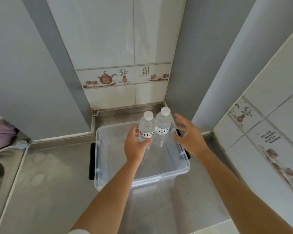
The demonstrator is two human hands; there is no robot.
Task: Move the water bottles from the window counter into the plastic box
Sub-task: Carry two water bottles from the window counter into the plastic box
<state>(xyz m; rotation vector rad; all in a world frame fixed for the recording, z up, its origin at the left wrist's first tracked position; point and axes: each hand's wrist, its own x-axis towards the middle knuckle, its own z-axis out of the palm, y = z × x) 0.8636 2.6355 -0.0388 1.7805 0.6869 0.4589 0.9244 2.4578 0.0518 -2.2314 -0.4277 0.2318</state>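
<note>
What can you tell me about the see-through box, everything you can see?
The plastic box is a clear, lidless tub with rounded corners and a thick rim. Black latch handles sit on its left and right sides. It rests flat on the metal counter, near the tiled corner. Two water bottles stand upright inside. The left hand grips one bottle; the right hand hovers open above the rim.

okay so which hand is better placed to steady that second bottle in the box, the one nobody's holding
Right. The right hand is open and empty beside the free bottle, while the left hand is wrapped around the other bottle.
</note>
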